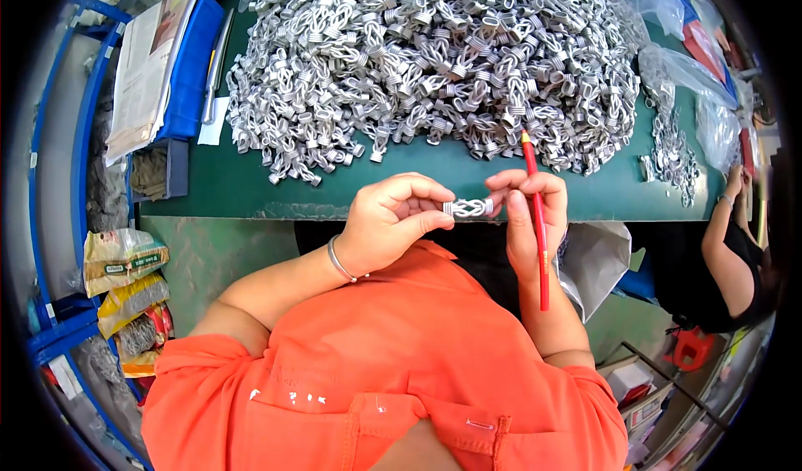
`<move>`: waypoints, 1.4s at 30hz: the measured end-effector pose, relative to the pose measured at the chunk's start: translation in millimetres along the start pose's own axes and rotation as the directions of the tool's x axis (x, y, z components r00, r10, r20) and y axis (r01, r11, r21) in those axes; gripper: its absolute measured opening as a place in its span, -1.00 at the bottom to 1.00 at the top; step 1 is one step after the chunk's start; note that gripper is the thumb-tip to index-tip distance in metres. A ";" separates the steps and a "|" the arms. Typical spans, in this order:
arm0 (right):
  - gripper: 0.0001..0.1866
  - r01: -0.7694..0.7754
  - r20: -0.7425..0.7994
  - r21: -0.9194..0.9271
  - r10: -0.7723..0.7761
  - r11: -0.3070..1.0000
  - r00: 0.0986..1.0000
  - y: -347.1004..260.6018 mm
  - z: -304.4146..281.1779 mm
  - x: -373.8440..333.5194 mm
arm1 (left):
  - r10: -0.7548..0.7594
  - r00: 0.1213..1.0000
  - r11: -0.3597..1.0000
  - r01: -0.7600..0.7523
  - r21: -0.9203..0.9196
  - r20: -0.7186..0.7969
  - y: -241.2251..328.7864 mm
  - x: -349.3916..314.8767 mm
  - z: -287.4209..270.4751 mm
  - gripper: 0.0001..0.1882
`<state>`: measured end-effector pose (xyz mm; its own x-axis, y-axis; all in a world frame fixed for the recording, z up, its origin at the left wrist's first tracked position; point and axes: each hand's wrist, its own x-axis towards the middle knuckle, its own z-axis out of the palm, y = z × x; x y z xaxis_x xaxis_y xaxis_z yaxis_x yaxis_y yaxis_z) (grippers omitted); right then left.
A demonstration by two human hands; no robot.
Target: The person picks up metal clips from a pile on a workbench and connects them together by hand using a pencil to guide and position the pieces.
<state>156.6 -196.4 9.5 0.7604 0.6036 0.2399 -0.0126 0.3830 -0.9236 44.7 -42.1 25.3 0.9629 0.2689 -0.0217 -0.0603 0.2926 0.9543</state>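
Observation:
Between my two hands, at the table's near edge, is a small silvery metal link with a twisted, open middle and ribbed ends. My left hand pinches its left end between thumb and fingers. The fingertips of my right hand close on its other end. That same right hand also holds a slim red pencil, its yellowish tip pointing away from me. Just beyond my hands, a big heap of similar metal links covers much of the green table.
A blue file holder with papers stands at the far left, by a blue shelf rack. Printed sacks sit below it. Clear plastic bags and loose chain-like pieces lie to the right. Another person's arm shows at right.

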 end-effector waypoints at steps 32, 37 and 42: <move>-0.82 0.694 0.595 -0.386 -0.410 0.608 0.691 -0.5 48.5 28.0 | -0.461 0.851 0.555 0.498 -0.666 0.252 1.3 -2.1 -24.8 -0.75; -0.74 0.454 0.203 -0.835 -0.592 0.311 0.780 -11.8 13.5 65.6 | -0.516 0.851 0.710 0.487 -0.508 0.095 0.2 -1.2 -21.5 -0.92; -0.73 0.127 -0.072 -0.865 -0.370 0.486 0.926 -5.2 4.3 72.3 | -0.477 0.874 0.756 0.463 -0.463 0.096 -0.9 1.6 -13.3 -0.91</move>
<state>208.8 -151.8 32.9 0.7559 0.3667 0.5423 0.6516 -0.3420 -0.6771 42.8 -29.8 20.5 0.8951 0.0075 -0.4458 0.2789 0.7707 0.5730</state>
